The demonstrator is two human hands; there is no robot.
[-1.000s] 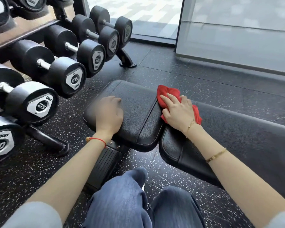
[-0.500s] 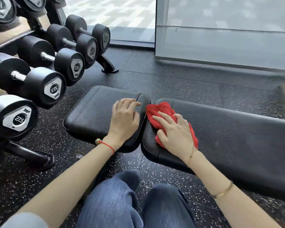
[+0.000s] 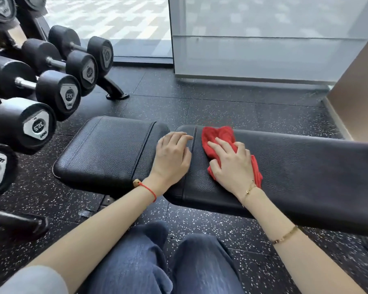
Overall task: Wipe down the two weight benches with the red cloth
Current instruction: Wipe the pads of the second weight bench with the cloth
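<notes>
Cloth: red cloth [image 3: 225, 145] lies bunched on the long back pad [image 3: 306, 166], near its left end.
R hand: our right hand [image 3: 232, 164] presses it flat, fingers spread.
L hand: left hand [image 3: 172, 158] rests relaxed across the gap by the seat pad [image 3: 108, 149], holding nothing.
Tip: we'd overlap strokes w/ even pressure, incl. seams & edges.

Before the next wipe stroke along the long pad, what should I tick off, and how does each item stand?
1. Red cloth under right hand: ok.
2. Cloth lying on the long pad: ok.
3. Left hand resting across the gap beside the seat pad, out of the rightward path: ok.
4. Pad bare to the right of the cloth: ok.
5. Pad's far right end: cannot tell, out of frame.
</notes>
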